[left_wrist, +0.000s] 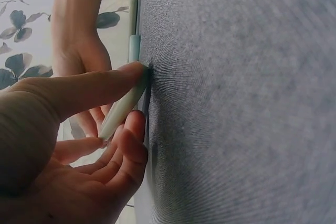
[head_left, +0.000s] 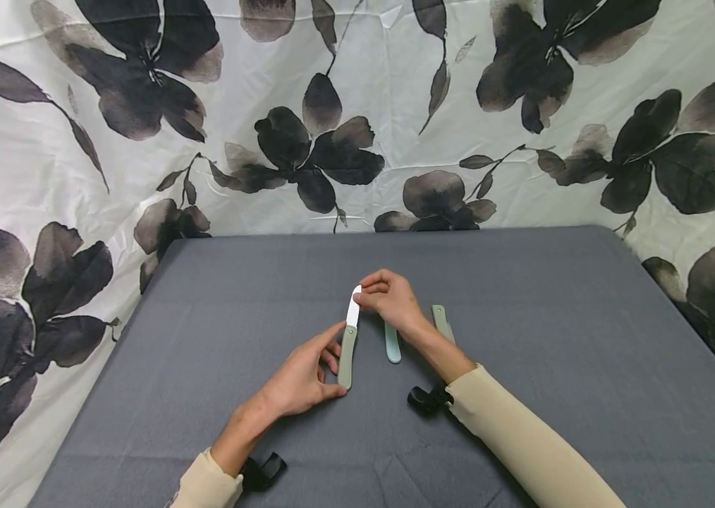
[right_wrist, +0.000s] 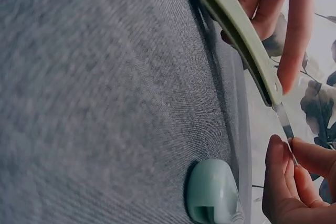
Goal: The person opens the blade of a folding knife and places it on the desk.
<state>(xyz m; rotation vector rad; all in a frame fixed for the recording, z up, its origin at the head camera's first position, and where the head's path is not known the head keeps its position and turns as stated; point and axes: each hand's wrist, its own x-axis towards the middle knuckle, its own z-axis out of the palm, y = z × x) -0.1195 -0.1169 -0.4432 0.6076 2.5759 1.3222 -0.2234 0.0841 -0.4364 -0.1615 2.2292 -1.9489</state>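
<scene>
A folding knife with a pale green handle (head_left: 346, 358) stands unfolded, its blade (head_left: 353, 310) pointing away from me. My left hand (head_left: 297, 374) grips the handle by its two ends, thumb at the butt and index finger near the pivot. In the left wrist view the butt of the handle (left_wrist: 123, 106) is right at the cloth, and the pivot end is raised. Thumb and fingers of my right hand (head_left: 393, 305) pinch the blade near its tip. The right wrist view shows the slot along the handle (right_wrist: 239, 30) and the thin metal blade (right_wrist: 283, 121).
Just right of the held knife lies a light teal folding knife (head_left: 392, 346), partly under the right hand. Beyond it, a second green folding knife (head_left: 441, 321) is partly hidden by the right forearm. Grey cloth (head_left: 256, 296) covers the table, with a floral curtain (head_left: 357, 92) behind.
</scene>
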